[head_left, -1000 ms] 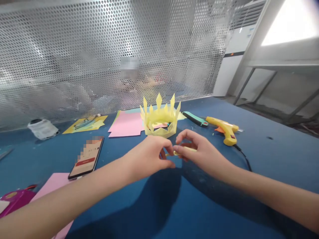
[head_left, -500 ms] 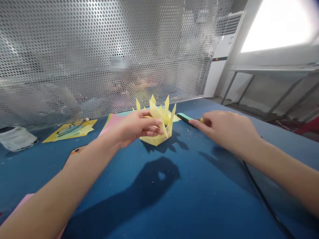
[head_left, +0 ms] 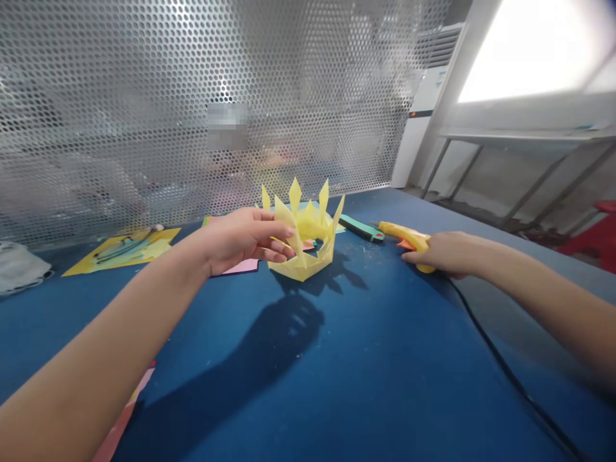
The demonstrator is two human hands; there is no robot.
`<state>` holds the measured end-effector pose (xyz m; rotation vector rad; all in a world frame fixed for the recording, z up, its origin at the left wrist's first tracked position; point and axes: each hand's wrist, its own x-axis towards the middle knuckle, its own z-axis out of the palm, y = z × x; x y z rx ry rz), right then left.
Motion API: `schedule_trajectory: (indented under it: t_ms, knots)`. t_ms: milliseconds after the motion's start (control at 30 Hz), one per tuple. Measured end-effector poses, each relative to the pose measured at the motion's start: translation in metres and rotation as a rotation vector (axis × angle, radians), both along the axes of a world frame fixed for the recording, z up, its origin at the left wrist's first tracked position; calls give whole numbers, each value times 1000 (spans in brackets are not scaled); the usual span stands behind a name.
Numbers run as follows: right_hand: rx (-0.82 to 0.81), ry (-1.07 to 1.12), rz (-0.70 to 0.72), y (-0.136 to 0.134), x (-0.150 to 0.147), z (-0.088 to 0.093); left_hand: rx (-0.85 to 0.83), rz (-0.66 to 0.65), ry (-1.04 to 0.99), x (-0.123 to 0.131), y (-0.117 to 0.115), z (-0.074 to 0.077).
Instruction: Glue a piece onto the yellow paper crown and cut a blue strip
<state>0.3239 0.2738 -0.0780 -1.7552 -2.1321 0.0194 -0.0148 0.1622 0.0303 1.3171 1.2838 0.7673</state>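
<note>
A yellow folded paper crown (head_left: 308,240) stands on the blue table (head_left: 366,359), lifted a little at its left side. My left hand (head_left: 240,239) grips its left rim, fingers closed round the paper. My right hand (head_left: 445,252) lies closed over the handle of a yellow glue gun (head_left: 403,233), whose nozzle points left. The gun's black cord (head_left: 500,362) runs toward the near right edge.
A teal-handled knife (head_left: 362,228) lies just behind the crown, beside the glue gun. Pink paper (head_left: 240,265) and a yellow sheet (head_left: 122,246) lie at the back left, near a perforated metal screen (head_left: 192,102). A white bundle (head_left: 19,266) sits far left.
My hands were together over a small yellow piece. The left then went to the crown and took its rim; the right reached out to the glue gun and closed on it.
</note>
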Motion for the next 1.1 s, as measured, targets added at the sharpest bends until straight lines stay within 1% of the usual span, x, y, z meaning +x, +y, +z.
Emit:
schedule_trajectory:
  t_ms: [100,133,200,267,367,467,567,633,667,767,867,967,1100]
  knots:
    - [-332,62,-91,2,0,17,21,13,62,-2,0,2]
    - [-404,106,-109,2,0,23,29,20,86,-3,0,2]
    - [-489,222,-127,1,-1,32,44,34,130,-5,2,4]
    - [-494,361,-127,-1,-3,40,64,54,167,-7,3,5]
    - [-375,572,-84,-6,-10,47,107,83,217,-11,4,7]
    - [-217,740,56,-14,-20,52,166,98,275,-12,3,8]
    - [-145,816,234,-28,-35,54,221,85,340,-9,1,7]
    - [-111,823,326,-40,-46,52,242,66,395,-4,0,6]
    - [-59,818,360,-47,-52,51,246,58,422,-2,-1,5]
    - [79,731,325,-67,-70,44,253,45,484,5,-1,4]
    - [161,642,307,-79,-84,38,253,37,501,8,-2,3]
    - [226,564,300,-84,-91,32,236,24,492,7,-2,2]
    - [304,436,303,-82,-90,27,202,12,463,6,-2,0]
